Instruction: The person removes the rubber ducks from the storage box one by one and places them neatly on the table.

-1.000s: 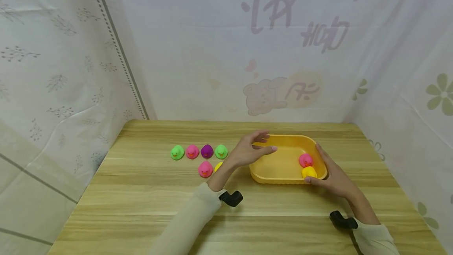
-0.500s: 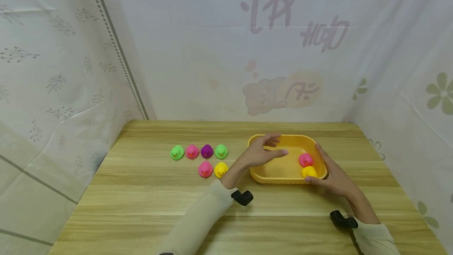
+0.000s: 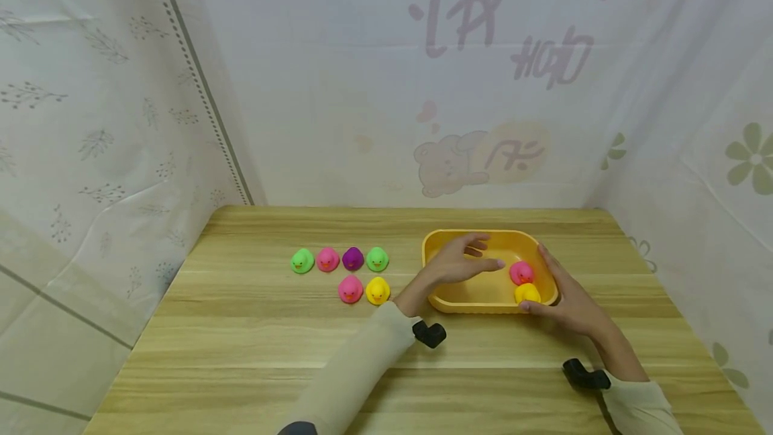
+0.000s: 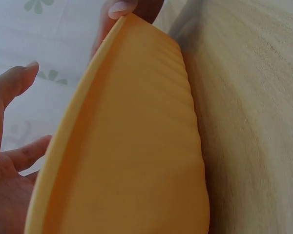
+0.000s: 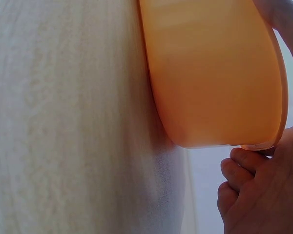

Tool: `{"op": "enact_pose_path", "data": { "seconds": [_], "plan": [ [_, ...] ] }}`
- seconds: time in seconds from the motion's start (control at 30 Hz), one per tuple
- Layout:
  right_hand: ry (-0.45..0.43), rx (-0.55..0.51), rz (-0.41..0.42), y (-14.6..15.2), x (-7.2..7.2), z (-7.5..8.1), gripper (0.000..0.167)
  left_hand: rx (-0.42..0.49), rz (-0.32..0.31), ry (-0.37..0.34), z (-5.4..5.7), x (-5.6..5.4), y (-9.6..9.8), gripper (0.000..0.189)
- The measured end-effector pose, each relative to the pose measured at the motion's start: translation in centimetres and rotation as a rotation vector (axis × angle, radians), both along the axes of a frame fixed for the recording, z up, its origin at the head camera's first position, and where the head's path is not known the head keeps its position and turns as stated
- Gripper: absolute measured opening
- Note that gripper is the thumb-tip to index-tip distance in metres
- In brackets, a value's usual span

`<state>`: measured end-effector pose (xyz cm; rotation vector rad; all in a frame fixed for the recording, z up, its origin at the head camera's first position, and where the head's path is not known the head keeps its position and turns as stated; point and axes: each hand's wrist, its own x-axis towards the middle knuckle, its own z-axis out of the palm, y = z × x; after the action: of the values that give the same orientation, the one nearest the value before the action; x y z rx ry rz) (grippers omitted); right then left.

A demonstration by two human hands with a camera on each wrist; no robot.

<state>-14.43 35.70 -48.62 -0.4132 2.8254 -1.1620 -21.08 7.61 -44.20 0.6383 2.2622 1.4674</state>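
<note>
A yellow-orange plastic tray (image 3: 477, 293) stands on the table in the head view. Inside its right end sit a pink rubber duck (image 3: 521, 272) and a yellow rubber duck (image 3: 528, 293), side by side. My right hand (image 3: 570, 304) grips that end, thumb at the front corner and fingers around the far side; the right wrist view shows the hand (image 5: 271, 180) against the tray's end wall. Over the tray's left half hovers my left hand (image 3: 455, 262), fingers loosely extended, holding nothing. Its thumb points toward the ducks. The tray's outer wall (image 4: 127, 126) fills much of the left wrist view.
Left of the tray, a back row holds a green duck (image 3: 302, 261), a pink duck (image 3: 328, 260), a purple duck (image 3: 353, 258) and another green duck (image 3: 377, 259). In front sit a pink duck (image 3: 351, 289) and a yellow duck (image 3: 378, 291). Patterned cloth (image 3: 338, 119) surrounds the wooden table (image 3: 241, 341).
My left hand has moved right, from the tray's left edge to over its inside, uncovering the yellow duck on the table. The right hand, tray and ducks stay where they were.
</note>
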Motion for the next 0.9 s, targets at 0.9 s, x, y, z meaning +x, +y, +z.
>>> {"op": "enact_pose_path", "data": {
  "seconds": [0.9],
  "plan": [
    [0.001,-0.008,0.005,0.0,0.0,0.0,0.118,-0.120,-0.015,-0.007,-1.7,-0.9,5.1,0.068]
  ]
}}
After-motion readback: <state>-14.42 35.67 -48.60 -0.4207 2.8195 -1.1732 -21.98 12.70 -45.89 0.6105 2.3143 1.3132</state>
